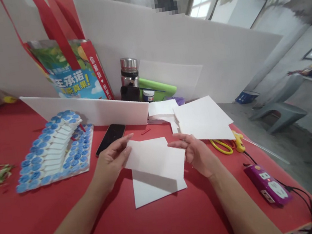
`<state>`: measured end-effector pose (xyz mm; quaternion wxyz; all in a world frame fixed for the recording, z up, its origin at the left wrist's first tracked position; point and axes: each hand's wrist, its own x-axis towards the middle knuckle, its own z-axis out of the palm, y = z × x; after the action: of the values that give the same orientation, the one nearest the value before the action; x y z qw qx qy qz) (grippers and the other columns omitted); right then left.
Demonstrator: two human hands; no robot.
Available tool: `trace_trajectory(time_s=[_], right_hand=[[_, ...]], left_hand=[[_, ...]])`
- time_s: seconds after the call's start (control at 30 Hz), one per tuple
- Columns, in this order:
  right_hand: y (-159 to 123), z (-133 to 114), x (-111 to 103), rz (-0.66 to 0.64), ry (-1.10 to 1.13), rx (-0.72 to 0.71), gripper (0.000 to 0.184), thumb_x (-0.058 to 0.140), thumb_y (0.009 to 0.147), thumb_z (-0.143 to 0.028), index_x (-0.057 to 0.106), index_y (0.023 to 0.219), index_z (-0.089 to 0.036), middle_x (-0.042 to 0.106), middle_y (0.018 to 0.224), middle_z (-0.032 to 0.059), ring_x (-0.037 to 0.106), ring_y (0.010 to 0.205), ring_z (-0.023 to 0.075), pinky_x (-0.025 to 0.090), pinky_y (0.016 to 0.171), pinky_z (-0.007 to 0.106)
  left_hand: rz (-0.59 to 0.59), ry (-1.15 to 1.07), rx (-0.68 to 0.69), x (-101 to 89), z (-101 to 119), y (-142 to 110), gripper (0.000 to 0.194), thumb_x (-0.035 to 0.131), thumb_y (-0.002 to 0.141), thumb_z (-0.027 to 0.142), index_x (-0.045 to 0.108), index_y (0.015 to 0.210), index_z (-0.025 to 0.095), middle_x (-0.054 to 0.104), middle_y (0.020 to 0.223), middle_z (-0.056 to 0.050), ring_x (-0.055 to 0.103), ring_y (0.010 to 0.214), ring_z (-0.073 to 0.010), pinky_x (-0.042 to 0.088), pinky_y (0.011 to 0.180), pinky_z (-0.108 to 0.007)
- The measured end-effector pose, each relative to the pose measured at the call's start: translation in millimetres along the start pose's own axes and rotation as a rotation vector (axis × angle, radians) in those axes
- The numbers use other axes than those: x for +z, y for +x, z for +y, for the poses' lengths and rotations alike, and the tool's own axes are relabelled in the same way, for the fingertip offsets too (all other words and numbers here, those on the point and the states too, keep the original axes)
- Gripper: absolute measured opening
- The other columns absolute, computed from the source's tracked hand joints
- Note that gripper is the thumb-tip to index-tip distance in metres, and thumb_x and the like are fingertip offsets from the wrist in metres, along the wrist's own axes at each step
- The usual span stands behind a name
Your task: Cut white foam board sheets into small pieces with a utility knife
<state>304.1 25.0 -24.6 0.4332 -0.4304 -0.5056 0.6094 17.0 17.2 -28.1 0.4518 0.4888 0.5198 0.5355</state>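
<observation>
A small rectangular white card (157,159) is held tilted a little above the red table. My left hand (112,160) pinches its left edge between thumb and fingers. At the card's right end, my right hand (200,155) has its fingers around the edge, partly hidden behind the card. Beneath lies another white sheet (148,195), flat on the table with the upper card's shadow on it. To the left sits a white model (53,154) with a curved row of strips, covered in blue rosette-like pieces.
A phone (109,138) lies beyond my left hand. White boards (202,118) rest at right, beside yellow-handled scissors (221,147) and a yellow glue gun (238,141). A purple power strip (267,186) with black cable is near the right edge. Behind stand a low white panel (108,110) and a steel bottle (129,64).
</observation>
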Motion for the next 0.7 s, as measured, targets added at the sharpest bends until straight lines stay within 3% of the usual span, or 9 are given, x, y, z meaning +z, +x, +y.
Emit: trace_trajectory(time_s=[0.1, 0.2, 0.3, 0.47, 0.7], right_hand=[[-5, 1, 12, -0.057, -0.073, 0.036, 0.054, 0.067, 0.091, -0.058, 0.067, 0.13, -0.021, 0.076, 0.118, 0.0145, 0.071, 0.108, 0.0294, 0.058, 0.089, 0.044], [-8, 2, 21, -0.127, -0.112, 0.063, 0.045, 0.083, 0.079, -0.038, 0.074, 0.121, -0.024, 0.075, 0.102, 0.005, 0.069, 0.094, 0.0207, 0.055, 0.089, 0.038], [-7, 3, 22, -0.071, -0.126, 0.018, 0.047, 0.085, 0.075, -0.028, 0.074, 0.12, -0.025, 0.072, 0.097, 0.001, 0.065, 0.087, 0.0158, 0.053, 0.086, 0.034], [-1, 6, 19, 0.115, -0.013, -0.062, 0.043, 0.085, 0.074, -0.028, 0.076, 0.116, -0.022, 0.073, 0.1, 0.0031, 0.066, 0.094, 0.0185, 0.054, 0.089, 0.036], [5, 18, 7, 0.155, 0.133, -0.048, 0.038, 0.087, 0.075, -0.027, 0.078, 0.112, -0.022, 0.077, 0.104, 0.0039, 0.067, 0.091, 0.0167, 0.053, 0.084, 0.033]], left_hand=[[-0.052, 0.034, 0.0, 5.8, -1, -5, 0.056, 0.081, 0.08, 0.048, 0.072, 0.131, 0.028, 0.069, 0.1, -0.004, 0.062, 0.09, -0.0216, 0.051, 0.074, -0.029], [-0.097, 0.014, -0.016, 9.8, -1, -7, 0.064, 0.081, 0.081, 0.048, 0.065, 0.139, 0.026, 0.068, 0.098, -0.003, 0.062, 0.087, -0.0198, 0.051, 0.075, -0.029], [-0.066, -0.03, -0.022, 10.8, -1, -7, 0.07, 0.082, 0.081, 0.049, 0.059, 0.143, 0.025, 0.07, 0.11, -0.006, 0.065, 0.094, -0.0219, 0.054, 0.081, -0.033], [-0.059, -0.132, -0.052, 9.7, -6, -3, 0.067, 0.075, 0.089, 0.051, 0.053, 0.144, 0.021, 0.071, 0.119, -0.012, 0.071, 0.093, -0.0251, 0.058, 0.08, -0.04], [-0.086, -0.19, -0.064, 11.7, -7, -4, 0.065, 0.074, 0.09, 0.049, 0.051, 0.144, 0.02, 0.071, 0.118, -0.013, 0.075, 0.094, -0.028, 0.062, 0.077, -0.043]])
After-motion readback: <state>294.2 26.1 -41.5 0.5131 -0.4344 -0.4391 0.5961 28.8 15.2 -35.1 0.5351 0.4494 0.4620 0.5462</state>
